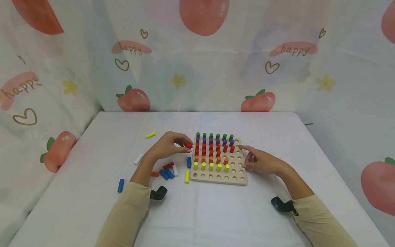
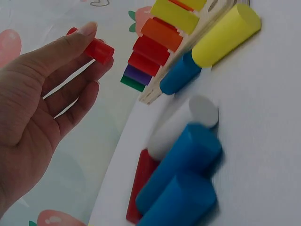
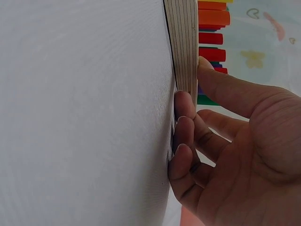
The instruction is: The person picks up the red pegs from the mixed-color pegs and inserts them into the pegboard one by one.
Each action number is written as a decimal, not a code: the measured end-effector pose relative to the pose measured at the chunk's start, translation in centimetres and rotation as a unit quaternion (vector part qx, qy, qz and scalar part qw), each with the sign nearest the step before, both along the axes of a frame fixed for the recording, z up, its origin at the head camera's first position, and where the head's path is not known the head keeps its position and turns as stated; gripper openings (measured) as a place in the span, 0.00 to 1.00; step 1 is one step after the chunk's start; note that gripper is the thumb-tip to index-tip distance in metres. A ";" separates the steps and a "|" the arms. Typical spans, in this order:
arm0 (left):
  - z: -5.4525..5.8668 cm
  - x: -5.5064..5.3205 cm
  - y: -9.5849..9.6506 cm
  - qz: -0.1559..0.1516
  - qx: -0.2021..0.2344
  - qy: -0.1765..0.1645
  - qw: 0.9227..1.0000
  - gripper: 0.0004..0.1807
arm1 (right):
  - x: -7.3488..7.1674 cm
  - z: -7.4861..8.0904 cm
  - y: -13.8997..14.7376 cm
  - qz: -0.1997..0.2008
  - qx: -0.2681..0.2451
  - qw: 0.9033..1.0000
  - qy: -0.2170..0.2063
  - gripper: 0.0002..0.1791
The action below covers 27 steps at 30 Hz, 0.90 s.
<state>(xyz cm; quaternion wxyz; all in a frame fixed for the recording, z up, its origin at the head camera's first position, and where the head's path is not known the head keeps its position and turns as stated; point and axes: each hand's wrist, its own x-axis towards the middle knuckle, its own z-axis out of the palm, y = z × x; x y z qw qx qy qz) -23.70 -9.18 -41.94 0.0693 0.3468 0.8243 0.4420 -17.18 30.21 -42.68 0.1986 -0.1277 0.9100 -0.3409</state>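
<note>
My left hand pinches a red peg between thumb and fingers, just off the left edge of a wooden pegboard. Upright pegs fill much of the board in rows: green at the back, then purple, two rows of red, orange, and yellow towards the front. Bare holes run along the front row and the right side. My right hand holds the board's right edge; in the right wrist view the thumb lies at the top face and the curled fingers are against the side.
Beside the board's left edge lie a blue peg and a yellow peg. Further left is a loose cluster with a white peg, a red peg and blue ones. Another blue peg and a yellow peg lie apart.
</note>
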 end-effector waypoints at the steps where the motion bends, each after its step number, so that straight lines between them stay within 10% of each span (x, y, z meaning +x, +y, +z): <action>1: 0.0 -0.1 0.3 -0.004 0.003 0.003 1.000 0.14 | 0.0 0.0 0.0 0.001 -0.001 1.000 0.001 0.43; 27: 0.5 -0.2 4.1 -0.002 0.015 0.019 1.000 0.15 | 0.1 0.2 -0.2 -0.003 0.002 1.000 -0.003 0.43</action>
